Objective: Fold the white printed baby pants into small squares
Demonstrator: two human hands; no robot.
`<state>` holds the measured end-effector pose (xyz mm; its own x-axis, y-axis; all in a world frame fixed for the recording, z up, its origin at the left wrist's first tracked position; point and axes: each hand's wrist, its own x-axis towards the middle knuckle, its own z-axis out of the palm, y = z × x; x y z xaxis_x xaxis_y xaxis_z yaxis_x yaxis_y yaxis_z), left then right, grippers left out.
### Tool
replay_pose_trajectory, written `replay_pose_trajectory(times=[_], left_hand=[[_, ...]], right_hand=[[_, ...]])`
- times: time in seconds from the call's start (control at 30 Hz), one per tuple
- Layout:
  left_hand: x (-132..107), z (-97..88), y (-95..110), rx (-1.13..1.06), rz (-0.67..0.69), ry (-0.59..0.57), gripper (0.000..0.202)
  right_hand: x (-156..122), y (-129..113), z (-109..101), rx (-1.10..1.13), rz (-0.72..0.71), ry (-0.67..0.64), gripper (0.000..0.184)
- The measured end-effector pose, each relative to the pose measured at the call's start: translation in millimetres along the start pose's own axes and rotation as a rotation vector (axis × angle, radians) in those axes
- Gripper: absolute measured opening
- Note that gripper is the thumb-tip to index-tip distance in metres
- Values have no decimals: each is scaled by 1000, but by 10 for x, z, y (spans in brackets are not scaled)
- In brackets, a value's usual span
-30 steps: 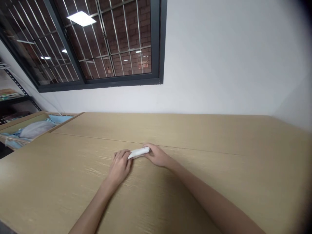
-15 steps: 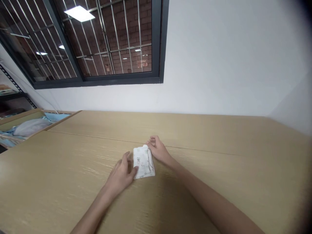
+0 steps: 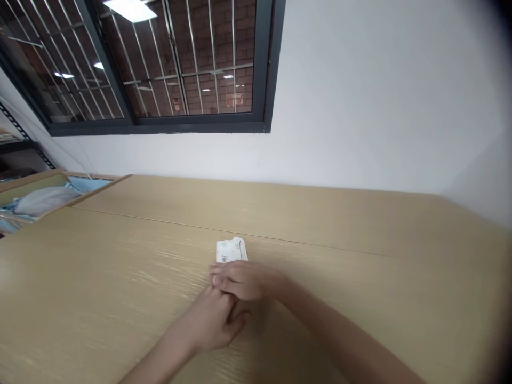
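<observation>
On the wooden surface lies a flat white packet with small dark print. Only its upper part shows; the rest is covered by my hands. My right hand stretches across the packet's lower part, its fingers laid out to the left and its thumb over the knuckles of my left hand. My left hand is below it, thumb held apart and pointing right. Its other fingers are mostly hidden beneath my right hand, so whether they touch the packet cannot be seen.
A wide wooden tabletop with a seam across it reaches back to a white wall. Above stands a dark-framed window with metal bars. At the far left is a wooden box with light cloth and a pale bundle.
My right hand has left the packet's upper right corner and come down and left over my left hand. My left hand has moved right and slightly down. The packet is now partly covered.
</observation>
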<state>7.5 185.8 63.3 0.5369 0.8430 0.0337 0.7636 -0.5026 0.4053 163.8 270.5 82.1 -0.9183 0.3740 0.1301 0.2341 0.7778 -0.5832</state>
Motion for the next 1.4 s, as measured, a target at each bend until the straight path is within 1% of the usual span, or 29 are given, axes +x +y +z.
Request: replay_pose_trajectory(times=[0.1,0.17,0.23,0.33,0.37,0.43,0.5,0.53,0.57,0.63,0.7,0.73,0.8,0.9,1.03,1.17,1.27,1.4], left_hand=[[14,7,-21,-11,-32,-6,34],[23,-28,-24,-25,-16,-1,30],[27,-59,-23,-44,11,11,32],[27,-77,-27,-95,35,45,42],[28,-81,-29,-116,37,65,41],[36,-95,-36,-159,32,101,33],[56,-120,-55,-218,17,120,25],[70,-134,-75,-250,2,143,24],[85,-148,-105,-274,-19,183,24],[116,-166,-195,-287,-91,314,24],[142,-171,-315,-230,-205,430,24],[152,-168,-376,-186,-267,453,25],[169,-151,-485,-105,-363,454,27],[199,-90,-575,-48,-407,421,32],[260,44,-595,-47,-373,390,34],[315,168,-614,-81,-333,402,32],[332,218,-639,-126,-318,418,30],[332,235,-639,-161,-301,440,30]], right_hand=[[-26,226,66,-173,17,17,44],[-57,385,77,-278,9,71,44],[-82,521,70,-330,15,143,46],[-107,663,53,-284,83,239,49],[-114,693,50,-248,103,265,50],[-131,734,56,-184,123,307,51],[-150,754,75,-147,138,339,52],[-160,759,87,-135,157,352,53],[-169,762,99,-123,185,369,55],[-181,767,118,-86,269,421,59],[-186,771,126,-46,351,495,60],[-186,773,126,-32,375,531,60],[-184,778,125,-27,385,587,56],[-179,774,129,-79,347,617,49],[-175,740,146,-192,266,610,35],[-180,703,147,-238,211,617,26],[-187,691,138,-262,207,621,21],[-186,690,141,-310,203,622,18]])
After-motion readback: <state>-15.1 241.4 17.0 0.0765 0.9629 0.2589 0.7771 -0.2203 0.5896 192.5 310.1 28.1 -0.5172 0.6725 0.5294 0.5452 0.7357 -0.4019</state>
